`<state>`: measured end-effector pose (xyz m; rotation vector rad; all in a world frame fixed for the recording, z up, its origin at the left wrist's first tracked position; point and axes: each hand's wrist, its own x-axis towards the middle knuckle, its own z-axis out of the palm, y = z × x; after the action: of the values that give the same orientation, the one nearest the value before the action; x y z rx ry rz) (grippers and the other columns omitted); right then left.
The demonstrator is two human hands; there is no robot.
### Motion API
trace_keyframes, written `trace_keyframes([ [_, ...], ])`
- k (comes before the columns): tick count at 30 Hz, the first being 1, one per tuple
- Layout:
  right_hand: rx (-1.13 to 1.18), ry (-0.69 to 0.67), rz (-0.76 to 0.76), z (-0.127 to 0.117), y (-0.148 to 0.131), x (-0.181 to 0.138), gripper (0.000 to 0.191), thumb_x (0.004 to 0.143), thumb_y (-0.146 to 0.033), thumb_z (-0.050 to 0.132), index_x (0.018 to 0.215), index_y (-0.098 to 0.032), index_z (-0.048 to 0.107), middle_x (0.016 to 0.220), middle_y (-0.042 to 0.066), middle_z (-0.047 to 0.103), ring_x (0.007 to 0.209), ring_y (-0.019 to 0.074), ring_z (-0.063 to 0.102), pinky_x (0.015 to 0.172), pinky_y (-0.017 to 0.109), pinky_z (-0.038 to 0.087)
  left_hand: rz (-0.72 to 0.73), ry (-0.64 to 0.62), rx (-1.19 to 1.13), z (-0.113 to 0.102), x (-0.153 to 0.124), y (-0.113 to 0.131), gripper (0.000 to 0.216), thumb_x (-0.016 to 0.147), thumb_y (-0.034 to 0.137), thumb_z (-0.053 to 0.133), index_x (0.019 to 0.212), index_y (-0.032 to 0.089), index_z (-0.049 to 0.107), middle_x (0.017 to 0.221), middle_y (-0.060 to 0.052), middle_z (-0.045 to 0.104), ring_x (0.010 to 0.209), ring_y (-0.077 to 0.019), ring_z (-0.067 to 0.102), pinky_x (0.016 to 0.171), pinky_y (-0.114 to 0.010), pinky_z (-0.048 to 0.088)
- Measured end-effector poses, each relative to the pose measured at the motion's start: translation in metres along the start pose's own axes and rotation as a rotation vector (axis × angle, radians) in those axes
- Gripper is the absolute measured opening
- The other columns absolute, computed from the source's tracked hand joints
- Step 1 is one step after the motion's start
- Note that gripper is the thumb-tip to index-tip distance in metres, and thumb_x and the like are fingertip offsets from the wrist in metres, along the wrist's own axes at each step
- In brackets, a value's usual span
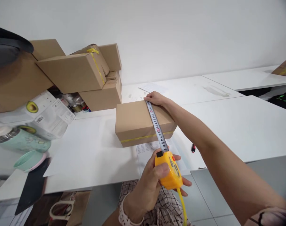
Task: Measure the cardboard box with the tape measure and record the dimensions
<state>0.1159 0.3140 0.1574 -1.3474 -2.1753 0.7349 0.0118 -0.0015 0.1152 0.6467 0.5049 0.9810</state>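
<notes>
Left hand (pixel 149 180) has the yellow tape measure (pixel 172 175) gripped, thumb across the case, other fingertips poking out on the far side; white watch (pixel 123 212) on that wrist. Yellow strap (pixel 182 205) hangs off the case bottom. Right hand (pixel 157 98) is at the far top edge of the small cardboard box (pixel 132 116), thumb and fingers close together, holding the blade end there. Blade (pixel 154 121) runs slantwise over the box top, past the near edge and down to the case (black digits, red ones at the tens). Box sits on the white table (pixel 102 157), yellow tape strip (pixel 138 138) along its near side, right end partly behind the right arm. Printed sheet (pixel 143 149) lies just in front, partly under the box; red-and-black marker (pixel 193 148) to the right, near the forearm. Left side is busy: larger cartons (pixel 69 75) stacked against the wall, white package with avocado pictures (pixel 50 121) below them, mint bottle (pixel 27 141) lying on its side, mint cup (pixel 28 160) beside it, near the black mat (pixel 33 185). Another sheet (pixel 152 87) lies flat beyond the box.
</notes>
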Motion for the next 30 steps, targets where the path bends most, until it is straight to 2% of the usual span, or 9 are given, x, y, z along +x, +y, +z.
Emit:
trace_keyframes([
  [5, 0.165, 0.036, -0.03, -0.002, 0.002, 0.001, 0.039, 0.095, -0.048, 0.058, 0.068, -0.02, 0.061, 0.069, 0.0, 0.059, 0.071, 0.0155, 0.052, 0.076, 0.031, 0.043, -0.013, 0.051, 0.076, 0.0, -0.003, 0.011, 0.053, 0.082, 0.053, 0.073, 0.122, 0.022, 0.056, 0.136, -0.014, 0.055, 0.082, -0.0249, 0.075, 0.061, -0.033, 0.061],
  [8, 0.419, 0.241, -0.051, -0.015, 0.011, -0.015, 0.051, 0.094, -0.068, 0.05, 0.095, -0.021, 0.071, 0.09, 0.006, 0.07, 0.086, 0.018, 0.062, 0.086, 0.032, 0.048, 0.05, 0.089, 0.196, -0.008, -0.021, 0.023, 0.064, 0.074, 0.055, 0.081, 0.124, 0.024, 0.055, 0.136, -0.014, 0.057, 0.083, -0.0254, 0.075, 0.061, -0.033, 0.061],
  [10, 0.488, 0.428, 0.0, -0.024, 0.022, -0.04, 0.066, 0.091, -0.079, 0.042, 0.104, -0.021, 0.07, 0.09, 0.007, 0.071, 0.088, 0.0186, 0.064, 0.087, 0.033, 0.05, 0.183, 0.222, 0.351, -0.021, -0.037, 0.031, 0.074, 0.069, 0.053, 0.085, 0.129, 0.027, 0.053, 0.131, -0.013, 0.06, 0.09, -0.0275, 0.073, 0.065, -0.033, 0.062],
  [12, 0.476, 0.521, 0.082, -0.027, 0.033, -0.073, 0.075, 0.09, -0.084, 0.035, 0.107, -0.019, 0.07, 0.082, 0.007, 0.067, 0.081, 0.0192, 0.063, 0.082, 0.033, 0.051, 0.329, 0.439, 0.524, -0.039, -0.049, 0.038, 0.077, 0.07, 0.05, 0.086, 0.133, 0.028, 0.048, 0.125, -0.011, 0.062, 0.099, -0.0291, 0.072, 0.072, -0.035, 0.063],
  [15, 0.394, 0.442, 0.112, -0.017, 0.043, -0.125, 0.078, 0.091, -0.083, 0.032, 0.119, -0.02, 0.069, 0.08, 0.006, 0.066, 0.079, 0.0211, 0.062, 0.08, 0.036, 0.05, 0.412, 0.685, 0.662, -0.068, -0.053, 0.048, 0.073, 0.075, 0.048, 0.081, 0.134, 0.028, 0.044, 0.12, -0.008, 0.061, 0.101, -0.0294, 0.072, 0.076, -0.037, 0.063],
  [19, 0.273, 0.287, -0.024, -0.003, 0.034, -0.167, 0.064, 0.093, -0.074, 0.044, 0.131, -0.027, 0.065, 0.117, 0.009, 0.07, 0.103, 0.025, 0.062, 0.089, 0.038, 0.049, 0.387, 0.649, 0.644, -0.091, -0.04, 0.068, 0.069, 0.073, 0.051, 0.08, 0.128, 0.025, 0.048, 0.115, -0.006, 0.061, 0.087, -0.0267, 0.075, 0.068, -0.037, 0.063],
  [23, 0.22, 0.323, -0.087, -0.02, 0.017, -0.159, 0.054, 0.087, -0.066, 0.062, 0.121, -0.025, 0.07, 0.12, 0.009, 0.069, 0.099, 0.0246, 0.061, 0.084, 0.037, 0.049, 0.482, 0.552, 0.651, -0.086, -0.026, 0.104, 0.067, 0.068, 0.052, 0.082, 0.121, 0.025, 0.05, 0.13, -0.01, 0.061, 0.08, -0.0261, 0.075, 0.059, -0.037, 0.063],
  [27, 0.088, 0.418, -0.045, -0.046, 0.009, -0.122, 0.044, 0.092, -0.061, 0.058, 0.098, -0.021, 0.074, 0.105, 0.01, 0.069, 0.098, 0.0258, 0.061, 0.086, 0.04, 0.048, 0.585, 0.51, 0.68, -0.07, -0.01, 0.137, 0.054, 0.073, 0.052, 0.074, 0.113, 0.022, 0.055, 0.146, -0.013, 0.055, 0.079, -0.0249, 0.074, 0.054, -0.035, 0.061],
  [30, -0.132, 0.479, -0.169, -0.049, 0.004, -0.085, 0.033, 0.097, -0.046, 0.053, 0.092, -0.02, 0.073, 0.109, 0.013, 0.068, 0.109, 0.0292, 0.058, 0.097, 0.045, 0.044, 0.672, 0.515, 0.658, -0.059, -0.002, 0.14, 0.053, 0.074, 0.051, 0.075, 0.114, 0.023, 0.056, 0.147, -0.012, 0.055, 0.078, -0.0225, 0.073, 0.055, -0.032, 0.06],
])
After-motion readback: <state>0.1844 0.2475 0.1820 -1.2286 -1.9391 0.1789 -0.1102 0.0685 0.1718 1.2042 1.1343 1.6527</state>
